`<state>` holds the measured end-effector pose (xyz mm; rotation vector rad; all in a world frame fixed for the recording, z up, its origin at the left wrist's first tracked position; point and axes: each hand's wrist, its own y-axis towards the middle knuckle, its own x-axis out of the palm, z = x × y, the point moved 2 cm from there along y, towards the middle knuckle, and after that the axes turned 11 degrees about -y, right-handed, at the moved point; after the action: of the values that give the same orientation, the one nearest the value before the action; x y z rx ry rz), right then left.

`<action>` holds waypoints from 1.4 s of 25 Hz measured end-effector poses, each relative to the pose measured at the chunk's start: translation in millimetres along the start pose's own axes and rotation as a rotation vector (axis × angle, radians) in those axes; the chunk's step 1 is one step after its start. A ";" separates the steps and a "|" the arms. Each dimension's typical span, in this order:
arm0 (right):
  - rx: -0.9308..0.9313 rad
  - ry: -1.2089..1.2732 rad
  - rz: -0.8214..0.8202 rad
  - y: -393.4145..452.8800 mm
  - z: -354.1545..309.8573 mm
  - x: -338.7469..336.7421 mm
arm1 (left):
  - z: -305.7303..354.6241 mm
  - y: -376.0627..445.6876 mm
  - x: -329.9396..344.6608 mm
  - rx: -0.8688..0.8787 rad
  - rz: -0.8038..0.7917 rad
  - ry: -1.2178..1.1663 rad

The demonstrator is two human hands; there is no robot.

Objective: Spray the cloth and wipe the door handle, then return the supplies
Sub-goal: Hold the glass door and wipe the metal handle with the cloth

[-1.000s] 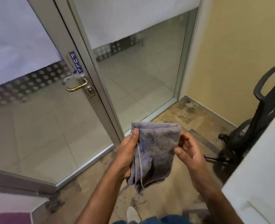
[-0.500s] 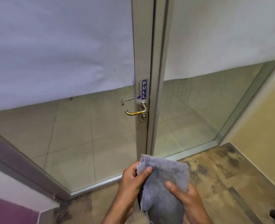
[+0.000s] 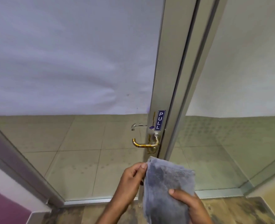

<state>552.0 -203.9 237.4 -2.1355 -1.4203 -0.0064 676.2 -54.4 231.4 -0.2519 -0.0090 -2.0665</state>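
A folded grey cloth (image 3: 167, 189) with dark damp patches hangs upright in front of me, low in the view. My left hand (image 3: 130, 180) pinches its upper left edge. My right hand (image 3: 188, 202) grips its right side, thumb across the front. Just above the cloth's top corner is the brass lever door handle (image 3: 145, 144), mounted on the aluminium stile of a glass door (image 3: 101, 159). A blue PULL sticker (image 3: 159, 120) sits above the handle. A second, silver handle (image 3: 138, 125) shows through the glass on the far side. No spray bottle is in view.
The door's upper glass is frosted white. A fixed glass panel (image 3: 230, 151) stands to the right of the door frame. A white and purple wall (image 3: 6, 206) closes the left side. The floor underfoot is stained brown tile (image 3: 238, 210).
The view has moved closer to the door, so the handle now sits just above the cloth. My right hand went from beside the cloth to gripping it.
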 end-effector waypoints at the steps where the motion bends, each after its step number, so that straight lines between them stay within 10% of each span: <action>1: -0.101 -0.045 -0.025 11.2 -13.6 -9.2 | 6.2 10.7 -1.5 0.034 0.051 0.033; 11: -1.002 -0.619 0.563 91.4 -123.9 -3.1 | 67.8 118.0 -35.6 0.710 0.320 0.840; 14: -1.375 -1.166 0.709 146.0 -119.5 14.2 | 88.2 154.6 -32.1 0.973 0.318 1.055; 18: -1.317 -1.667 0.545 229.9 -96.9 12.9 | 93.9 201.0 -34.3 1.121 0.254 1.232; 26: -1.387 -1.787 0.443 251.6 -87.9 2.8 | 81.8 241.1 -48.5 1.281 0.342 1.339; 35: -1.132 -2.049 -0.073 271.5 -60.5 -37.4 | 76.4 251.3 -49.9 1.387 0.400 1.334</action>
<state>784.2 -337.7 154.1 -2.6463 -2.8558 2.4820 930.7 -125.6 272.1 1.7546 -0.4902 -1.0847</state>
